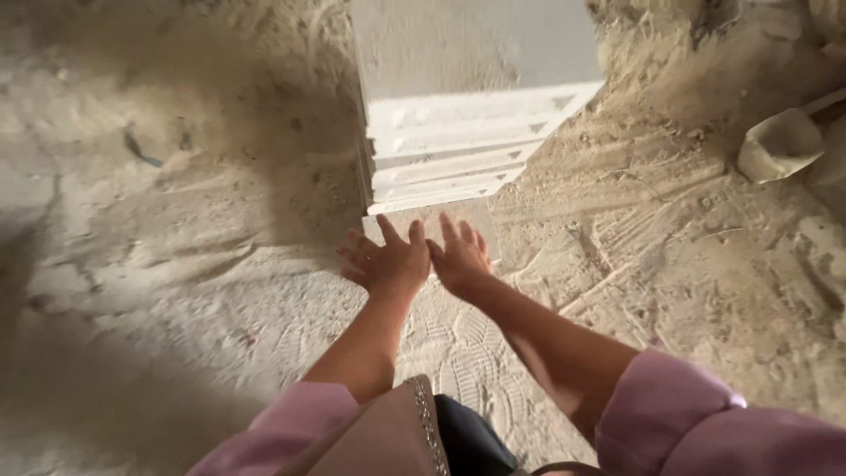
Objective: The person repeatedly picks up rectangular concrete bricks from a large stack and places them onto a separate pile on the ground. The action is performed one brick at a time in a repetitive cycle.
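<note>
Reaching down with both bare hands toward a stack of pale tiles on a dusty, sandy floor.

The left hand [386, 262] and right hand [460, 258] lie side by side, fingers spread and released, grasping nothing, fingertips at the near edge of the tile stack [458, 150]. Pink sleeves [670, 419] cover the arms. A pale trowel-like scoop [780, 145] lies far right, well apart.
</note>
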